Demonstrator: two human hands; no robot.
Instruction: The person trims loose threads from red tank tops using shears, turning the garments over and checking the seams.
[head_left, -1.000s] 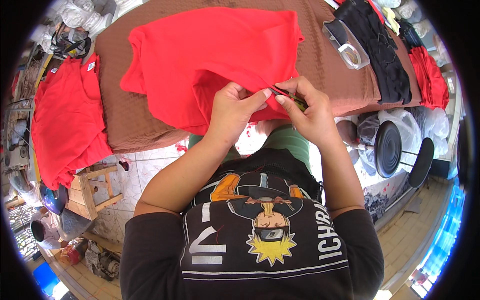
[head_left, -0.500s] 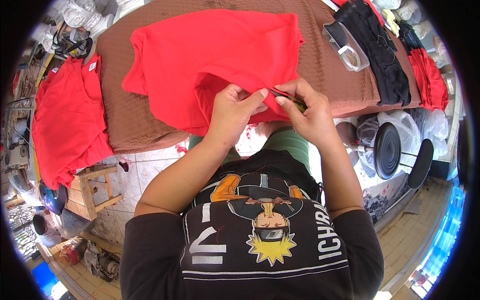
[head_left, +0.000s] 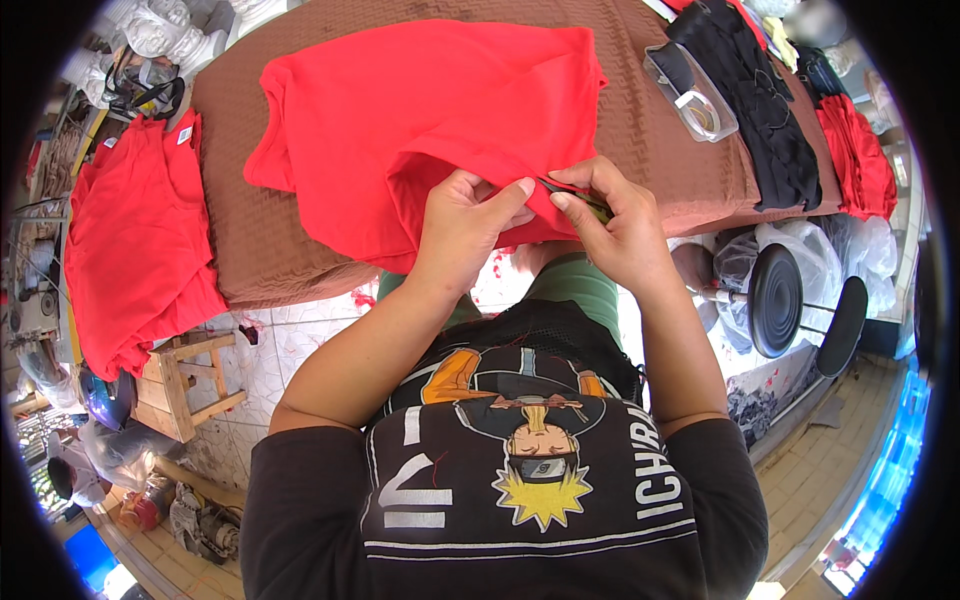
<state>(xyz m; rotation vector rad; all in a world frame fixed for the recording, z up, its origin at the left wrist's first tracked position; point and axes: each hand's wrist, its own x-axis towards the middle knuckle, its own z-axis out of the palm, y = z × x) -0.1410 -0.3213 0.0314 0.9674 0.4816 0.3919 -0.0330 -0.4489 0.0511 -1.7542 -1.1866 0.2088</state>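
A red garment (head_left: 430, 110) is spread in front of me, and its near edge is bunched up between my hands. My left hand (head_left: 472, 215) pinches a fold of this cloth between thumb and fingers. Close beside it, my right hand (head_left: 612, 210) grips a small pair of thread snips (head_left: 598, 205). Their dark blades point left to the edge of the cloth, and a yellow-green part shows inside my fingers. Most of the snips is covered by that hand. Whether the blades touch a thread is too small to tell.
The garment lies on a padded table (head_left: 255, 235) with a brown cover. More red garments (head_left: 140, 235) hang at its left edge. On the right are a clear plastic box (head_left: 690, 90), black cloth (head_left: 750, 110) and a round black stool (head_left: 775, 300). A wooden stool (head_left: 185, 385) stands lower left.
My hands, the snips and the red garment look the same. At the lower left rim, a partly seen person has shifted slightly downward and left.
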